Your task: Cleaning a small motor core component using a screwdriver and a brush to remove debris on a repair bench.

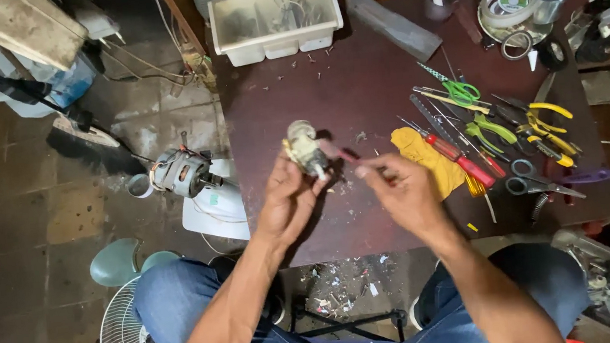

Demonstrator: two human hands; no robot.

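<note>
Holding a small cream-coloured motor part (304,148) up over the dark table (357,92), the left hand (287,199) is closed round its lower end, shaft end pointing down twd the fingers. Right hand (405,192) is pinched narrow on a thin pink-handled tool (340,152), tip at the part's side; can't tell if it's a brush or a driver. To do this well, I'd judge: keep the part steady w/ the left grip, work the tip in short light strokes, elbows in. Just right of the hands lies a yellow cloth (423,156), then red screwdrivers (460,158), green-handled pliers (491,130), scissors (537,183). Further off, a white plastic tub (275,19) at the table's far edge; a larger motor (180,172) sits to the left, off the table.
</note>
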